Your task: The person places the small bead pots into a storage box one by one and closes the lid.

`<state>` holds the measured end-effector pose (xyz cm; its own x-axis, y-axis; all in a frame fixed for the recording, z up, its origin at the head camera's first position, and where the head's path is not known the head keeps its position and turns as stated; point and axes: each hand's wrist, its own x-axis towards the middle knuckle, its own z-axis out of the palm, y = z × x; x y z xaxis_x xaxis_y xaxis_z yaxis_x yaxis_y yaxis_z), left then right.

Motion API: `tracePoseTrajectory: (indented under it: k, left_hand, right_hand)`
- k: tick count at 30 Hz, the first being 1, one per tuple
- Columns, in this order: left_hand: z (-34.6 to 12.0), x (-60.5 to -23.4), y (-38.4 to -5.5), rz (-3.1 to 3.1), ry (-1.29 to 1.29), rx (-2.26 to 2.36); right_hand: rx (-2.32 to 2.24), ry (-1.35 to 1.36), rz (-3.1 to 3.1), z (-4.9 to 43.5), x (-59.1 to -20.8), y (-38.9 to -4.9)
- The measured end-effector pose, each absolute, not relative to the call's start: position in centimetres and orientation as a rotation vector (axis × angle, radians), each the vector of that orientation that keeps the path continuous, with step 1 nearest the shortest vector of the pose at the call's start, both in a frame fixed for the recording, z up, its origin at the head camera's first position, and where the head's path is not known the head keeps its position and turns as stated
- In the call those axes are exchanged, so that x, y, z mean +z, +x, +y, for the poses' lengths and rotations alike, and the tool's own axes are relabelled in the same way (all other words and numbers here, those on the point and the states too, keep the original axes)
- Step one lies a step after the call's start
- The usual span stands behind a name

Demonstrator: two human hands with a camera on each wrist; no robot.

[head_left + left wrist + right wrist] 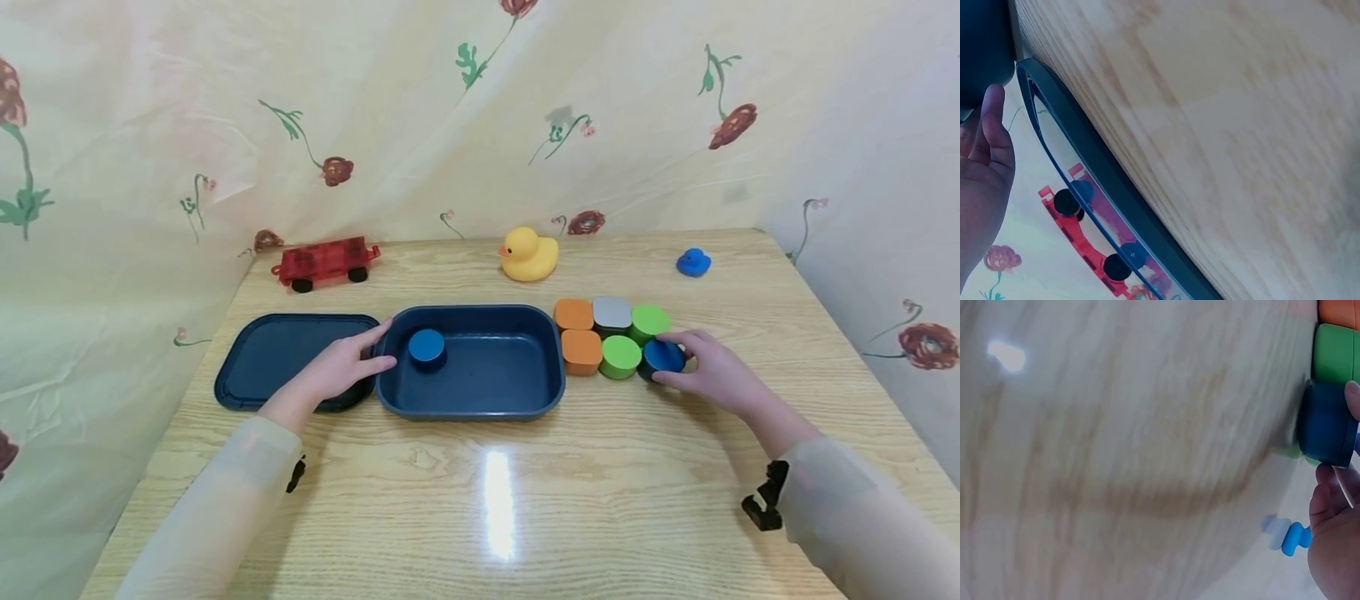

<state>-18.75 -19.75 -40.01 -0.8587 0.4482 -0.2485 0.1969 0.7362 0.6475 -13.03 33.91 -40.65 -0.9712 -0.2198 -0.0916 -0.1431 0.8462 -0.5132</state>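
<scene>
In the head view, my right hand holds a dark blue round container between thumb and fingers. It stands at the right end of a group of small lidded containers, and the right wrist view shows a seam around its side. My left hand rests its fingers at the left end of a navy rectangular box, thumb and forefinger spread along the rim. Inside the box, towards the left, sits a round container with a blue top.
Beside the box are orange containers, a grey-topped one and green round ones. A dark tray-like lid lies left, partly under my left hand's view. Behind stand a red toy wagon, a yellow duck and a blue duck.
</scene>
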Motion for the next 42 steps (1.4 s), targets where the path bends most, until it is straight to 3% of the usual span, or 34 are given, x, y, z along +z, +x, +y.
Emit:
tracePoseTrajectory:
  k: [23, 42]
  left_hand:
    - [-19.7, -39.9, -18.9, 2.55, 0.498, 0.871]
    - [-19.6, -40.0, -18.6, 2.564, 0.51, 0.883]
  right_hand:
    - [-0.728, -0.468, 2.982, 30.5, -34.7, -15.7]
    - [-0.762, -0.635, 2.847, 20.0, -34.1, -19.7]
